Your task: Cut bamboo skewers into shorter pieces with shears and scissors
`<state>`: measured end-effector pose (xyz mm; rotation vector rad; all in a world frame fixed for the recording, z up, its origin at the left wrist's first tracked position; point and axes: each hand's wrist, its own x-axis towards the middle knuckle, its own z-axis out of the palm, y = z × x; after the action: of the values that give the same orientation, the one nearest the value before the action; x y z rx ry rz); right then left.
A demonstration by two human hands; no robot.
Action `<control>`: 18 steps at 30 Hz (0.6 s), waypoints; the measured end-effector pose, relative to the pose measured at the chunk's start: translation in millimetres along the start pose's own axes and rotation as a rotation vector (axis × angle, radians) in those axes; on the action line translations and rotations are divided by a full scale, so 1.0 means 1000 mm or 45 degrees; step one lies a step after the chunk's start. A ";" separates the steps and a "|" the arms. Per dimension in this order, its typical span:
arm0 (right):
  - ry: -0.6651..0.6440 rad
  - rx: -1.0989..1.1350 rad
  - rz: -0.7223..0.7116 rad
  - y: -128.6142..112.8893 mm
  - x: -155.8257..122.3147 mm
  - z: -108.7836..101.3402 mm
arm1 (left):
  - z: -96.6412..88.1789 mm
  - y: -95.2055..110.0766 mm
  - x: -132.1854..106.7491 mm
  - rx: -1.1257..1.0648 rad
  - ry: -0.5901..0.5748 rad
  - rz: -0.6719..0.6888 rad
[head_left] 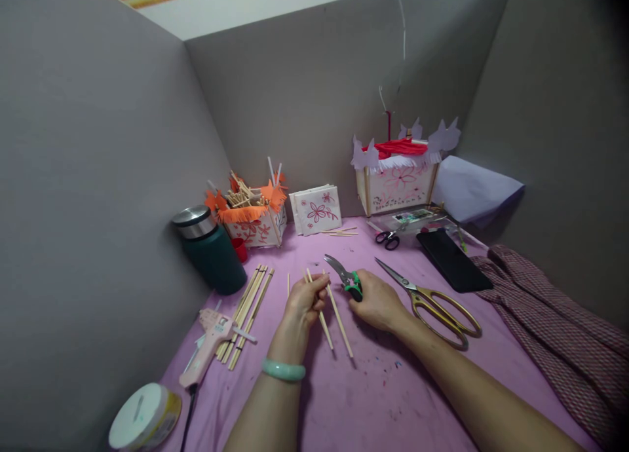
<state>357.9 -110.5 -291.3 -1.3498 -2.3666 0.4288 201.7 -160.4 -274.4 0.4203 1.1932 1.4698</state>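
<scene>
- We see the left hand (305, 299) closed, its fingertips pinching the upper ends of a few thin wooden sticks (341, 321).
- The wooden sticks are pale, straight and bare. They slant from the fingers down toward us, with their lower ends on the purple table cover (383, 393) at the middle of the desk.
- The right hand (376, 301) is closed around green-handled shears (344, 276). The grey curved blade points up and to the left, just beside the tops of the sticks.
- A pale green bangle (284, 370) sits on the left wrist.
- Just right of the right hand lie large gold-handled scissors (432, 302), tips pointing away from us.
- To the left lies a loose bundle of sticks (248, 308), with a pink glue gun (209, 340) at its near end.
- A roll of tape (145, 416) lies at the near left corner. We find its print too small to read.
- A dark green flask (211, 252) with a steel lid stands at the left wall.
- Beside it is an orange-fringed paper box (253, 219) filled with sticks.
- At the back we see flower-printed panels (317, 209) and a lantern (398, 177) with red and pale purple trim.
- A black phone (453, 260) and small black scissors (388, 239) lie in front of the lantern.
- A checked cloth (555, 334) lies at the right.
</scene>
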 end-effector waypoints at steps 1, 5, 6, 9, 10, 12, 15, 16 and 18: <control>0.000 0.007 -0.010 0.000 0.000 0.000 | 0.000 0.000 0.000 -0.001 -0.006 0.001; -0.004 0.053 -0.015 0.000 -0.001 0.000 | -0.001 0.002 -0.001 -0.009 -0.034 0.012; -0.003 0.065 -0.022 0.000 -0.001 0.000 | -0.001 0.002 0.000 -0.014 -0.043 0.015; 0.014 0.094 -0.075 0.000 -0.001 0.000 | -0.003 0.001 0.001 -0.045 -0.075 0.022; 0.022 0.103 -0.094 0.000 -0.001 0.000 | -0.003 0.001 0.001 -0.057 -0.086 0.020; 0.033 0.113 -0.114 -0.001 -0.002 -0.001 | -0.004 0.001 0.001 -0.072 -0.099 0.010; 0.038 0.116 -0.128 -0.001 -0.002 -0.001 | -0.003 0.002 0.000 -0.067 -0.097 0.004; 0.037 0.114 -0.133 0.000 -0.002 -0.001 | -0.003 0.002 -0.001 -0.064 -0.093 0.004; 0.032 0.109 -0.144 0.000 -0.002 0.000 | -0.002 0.003 -0.002 -0.060 -0.079 0.005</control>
<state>358.8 -112.5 -291.4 -1.1707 -2.3615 0.4720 199.1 -162.6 -271.5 0.4334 1.1073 1.4745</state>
